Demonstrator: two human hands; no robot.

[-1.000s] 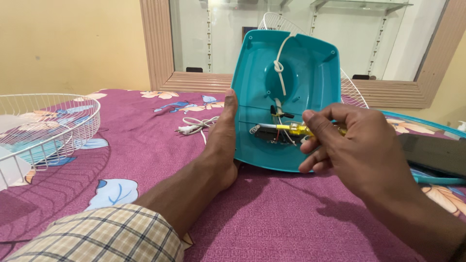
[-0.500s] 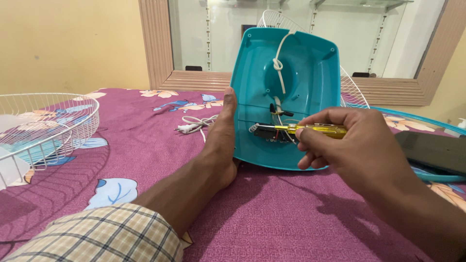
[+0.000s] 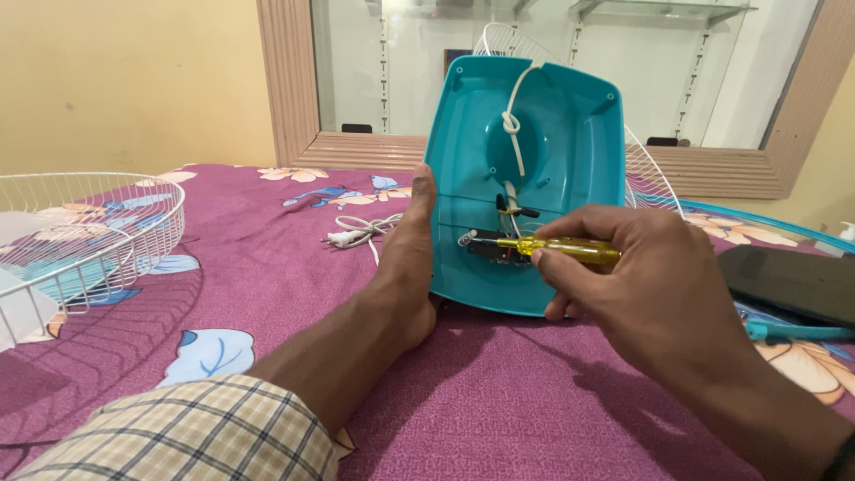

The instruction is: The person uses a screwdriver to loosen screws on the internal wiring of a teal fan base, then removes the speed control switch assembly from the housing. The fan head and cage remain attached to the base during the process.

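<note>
1. Teal plastic fan base (image 3: 534,178) stands tilted on the purple bedsheet (image 3: 499,392), braced by our foot (image 3: 405,267); it may topple.
2. Our right hand (image 3: 641,285) grips the yellow-handled screwdriver (image 3: 543,248), whose tip could slip among the wires (image 3: 509,207); our left hand is unseen.

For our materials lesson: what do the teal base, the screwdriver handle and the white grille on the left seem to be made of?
The teal base looks like moulded plastic: smooth, slightly glossy, with rounded ribs. The screwdriver handle, held in the right hand, seems clear yellow plastic, since light passes through it. The white grille appears to be thin wire, probably coated metal, judging by its fine, even rods.
</note>
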